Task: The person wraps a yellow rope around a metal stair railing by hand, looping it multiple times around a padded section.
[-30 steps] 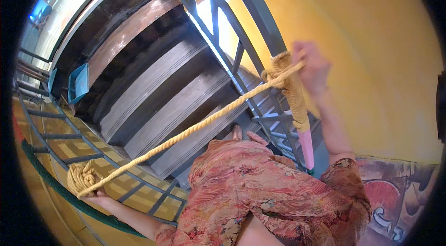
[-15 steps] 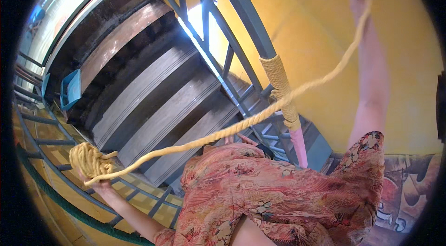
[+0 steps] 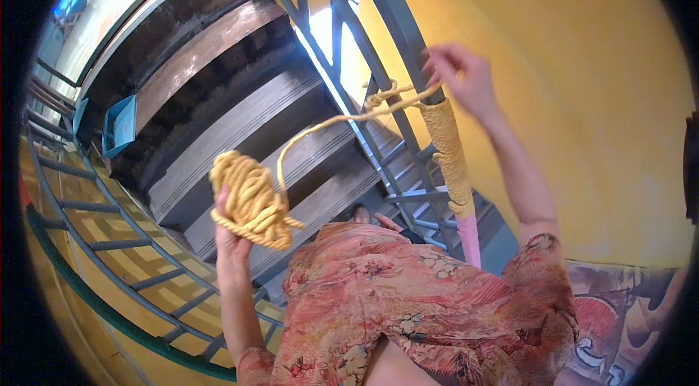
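Left of centre, the left hand (image 3: pixel 233 242) clasps a yellow rope bundle (image 3: pixel 251 204), fingers mostly hidden; upper right, the half-curled right hand (image 3: pixel 466 81) meets the railing (image 3: pixel 391 7), its hold on the strand (image 3: pixel 342 119) unclear. Stairs (image 3: pixel 240 124) occupy upper left; a yellow wall (image 3: pixel 582 95), the right.

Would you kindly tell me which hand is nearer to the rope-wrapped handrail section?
Right. The right hand is beside the upper end of the rope-wrapped handrail section; the left hand is farther off to its left, holding the yellow rope bundle.
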Available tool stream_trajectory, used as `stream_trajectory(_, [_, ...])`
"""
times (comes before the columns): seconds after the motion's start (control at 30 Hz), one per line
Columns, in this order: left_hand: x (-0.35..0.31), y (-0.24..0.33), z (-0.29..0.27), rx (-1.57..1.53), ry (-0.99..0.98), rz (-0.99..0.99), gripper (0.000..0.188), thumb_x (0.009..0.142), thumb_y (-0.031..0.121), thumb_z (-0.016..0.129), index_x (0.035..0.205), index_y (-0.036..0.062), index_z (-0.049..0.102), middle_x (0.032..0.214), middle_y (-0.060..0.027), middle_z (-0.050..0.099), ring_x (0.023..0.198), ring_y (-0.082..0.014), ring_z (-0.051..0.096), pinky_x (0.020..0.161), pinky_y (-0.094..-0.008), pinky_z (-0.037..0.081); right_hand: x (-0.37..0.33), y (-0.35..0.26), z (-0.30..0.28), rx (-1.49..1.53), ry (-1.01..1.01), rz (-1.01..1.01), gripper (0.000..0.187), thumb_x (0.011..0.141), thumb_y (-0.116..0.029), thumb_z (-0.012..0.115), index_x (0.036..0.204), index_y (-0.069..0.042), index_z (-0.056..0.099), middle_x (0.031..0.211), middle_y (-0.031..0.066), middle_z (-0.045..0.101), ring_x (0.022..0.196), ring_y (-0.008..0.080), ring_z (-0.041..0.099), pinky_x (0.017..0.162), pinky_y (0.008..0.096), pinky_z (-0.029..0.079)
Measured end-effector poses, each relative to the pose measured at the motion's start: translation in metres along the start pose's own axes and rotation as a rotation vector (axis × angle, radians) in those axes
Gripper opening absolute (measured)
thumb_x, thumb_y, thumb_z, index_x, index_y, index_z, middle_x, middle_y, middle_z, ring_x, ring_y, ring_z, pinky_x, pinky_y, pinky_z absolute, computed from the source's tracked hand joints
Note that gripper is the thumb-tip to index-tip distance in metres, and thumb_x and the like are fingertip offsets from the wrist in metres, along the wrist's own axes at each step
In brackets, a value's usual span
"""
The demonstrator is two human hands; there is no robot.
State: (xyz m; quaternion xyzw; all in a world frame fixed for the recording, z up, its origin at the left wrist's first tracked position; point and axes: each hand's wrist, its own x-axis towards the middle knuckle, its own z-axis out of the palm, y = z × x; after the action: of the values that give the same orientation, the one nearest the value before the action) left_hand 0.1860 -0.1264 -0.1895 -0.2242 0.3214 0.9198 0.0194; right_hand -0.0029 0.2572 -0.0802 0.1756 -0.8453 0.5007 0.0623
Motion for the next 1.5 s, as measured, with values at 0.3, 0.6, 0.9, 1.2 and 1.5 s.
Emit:
stream_trajectory(0.3, [-0.001, -0.086, 0.118, 0.461, -0.231, 0.158, 0.072, 0.078, 0.012, 0.075, 0.136, -0.0015, 0.033, 0.128, -0.0134, 0.052, 0.116, -0.0223, 0.054, 0.100, -0.0362, 0.044, -0.142, -0.014, 0.150, 0.753, -0.235, 0.215, 0.117, 0.061, -0.022, 0.089, 0.148, -0.005, 0.013, 0.145, 0.0118, 0.031, 0.133, 0.0241, 0.035, 0.111, 0.0392, 0.029])
stream_trajectory(0.6, [-0.002, -0.096, 0.196, 1.042, -0.807, 0.364, 0.097, 0.077, 0.034, 0.077, 0.145, -0.0029, 0.019, 0.135, -0.0245, 0.042, 0.125, -0.0316, 0.047, 0.104, -0.0405, 0.039, -0.134, -0.006, 0.021, 0.952, 0.008, 0.322, 0.085, 0.080, -0.038, 0.071, 0.145, -0.007, 0.027, 0.138, 0.0120, 0.044, 0.125, 0.0238, 0.046, 0.104, 0.0399, 0.040])
stream_trajectory(0.9, [0.035, -0.092, 0.204, 1.064, -0.793, 0.194, 0.059, 0.087, 0.021, 0.069, 0.137, 0.0055, 0.042, 0.122, -0.0145, 0.056, 0.112, -0.0238, 0.057, 0.096, -0.0370, 0.046, -0.019, -0.019, -0.231, -0.584, 1.157, -0.518, 0.069, 0.073, -0.021, 0.083, 0.129, -0.004, 0.047, 0.123, 0.0122, 0.055, 0.106, 0.0214, 0.057, 0.089, 0.0330, 0.052])
stream_trajectory(1.2, [0.114, -0.139, 0.160, 0.876, -0.363, 0.152, 0.040, 0.089, 0.020, 0.064, 0.122, -0.0011, 0.055, 0.103, -0.0112, 0.066, 0.089, -0.0162, 0.063, 0.077, -0.0289, 0.050, 0.053, 0.093, -0.118, 0.206, 0.183, 0.111, 0.088, 0.063, -0.022, 0.088, 0.133, 0.000, 0.040, 0.118, 0.0156, 0.059, 0.096, 0.0233, 0.065, 0.079, 0.0326, 0.057])
stream_trajectory(1.5, [0.158, -0.157, 0.198, 0.460, -0.137, 0.065, 0.064, 0.084, 0.024, 0.072, 0.136, 0.0030, 0.040, 0.123, -0.0108, 0.057, 0.108, -0.0206, 0.059, 0.084, -0.0300, 0.049, 0.029, 0.127, 0.016, 0.566, -0.394, 0.382, 0.065, 0.092, -0.031, 0.061, 0.143, -0.003, 0.033, 0.131, 0.0081, 0.052, 0.126, 0.0141, 0.042, 0.106, 0.0325, 0.036])
